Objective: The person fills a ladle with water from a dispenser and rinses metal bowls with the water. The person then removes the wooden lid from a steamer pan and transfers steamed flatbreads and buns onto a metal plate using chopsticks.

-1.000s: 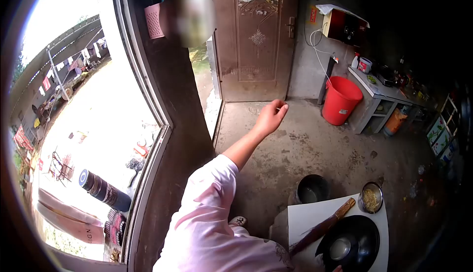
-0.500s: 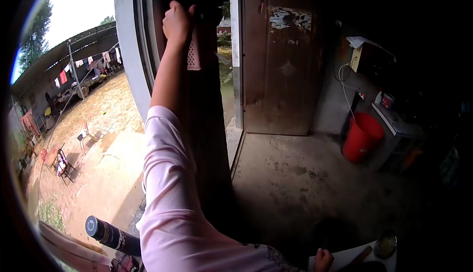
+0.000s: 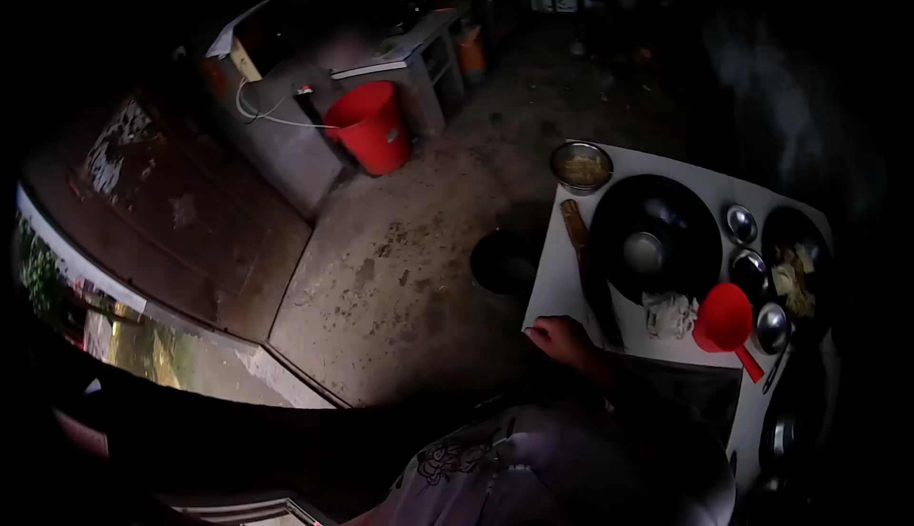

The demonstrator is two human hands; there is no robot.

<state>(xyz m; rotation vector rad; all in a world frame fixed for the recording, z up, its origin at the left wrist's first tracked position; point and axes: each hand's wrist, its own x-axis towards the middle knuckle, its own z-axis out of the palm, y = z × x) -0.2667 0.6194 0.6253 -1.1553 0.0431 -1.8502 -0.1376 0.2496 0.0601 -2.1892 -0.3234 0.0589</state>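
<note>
My right hand is over the left edge of the white table, fingers curled in, with no object seen in it. Just beyond it lies a brush with a wooden handle. A large black wok with a pale round spot of light inside stands beside the brush. Near the wok are a crumpled whitish cloth and a red ladle. A metal bowl of pale shreds sits at the far corner. My left hand is out of view.
Small metal bowls and a dark pan with food pieces stand at the table's right. A dark bucket is on the floor left of it. Farther back are a red bucket, a counter and a brown door.
The view has swung right, from the window and doorway to the table. My left hand, raised by the pink holder half a second ago, has left view. My right hand now shows beside the table.
</note>
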